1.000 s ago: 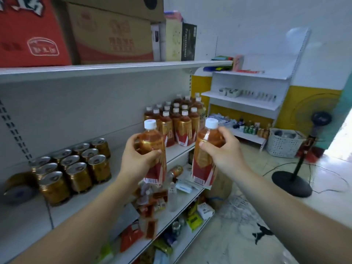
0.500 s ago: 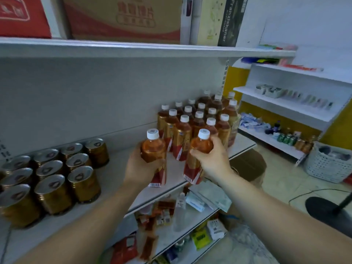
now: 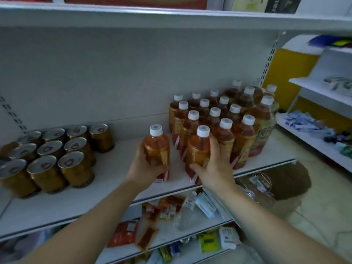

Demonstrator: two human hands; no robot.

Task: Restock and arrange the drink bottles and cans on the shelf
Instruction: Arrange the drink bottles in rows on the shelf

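While both bottles appear to rest near the shelf (image 3: 114, 180) edge, each hand wraps one: left hand (image 3: 144, 166) curled round the left bottle (image 3: 157, 145), apart from the bottle block (image 3: 224, 119); right hand (image 3: 213, 168) curled round the right bottle (image 3: 199, 147), against the block's near-left corner. Cans (image 3: 53, 155) stand well left. Judgement: slide the left bottle right with its base flat until it touches, label facing near. Release one hand at a time.

cardboard box (image 3: 289, 180), clear bottle (image 3: 187, 212), perhaps snack packets (image 3: 123, 233)
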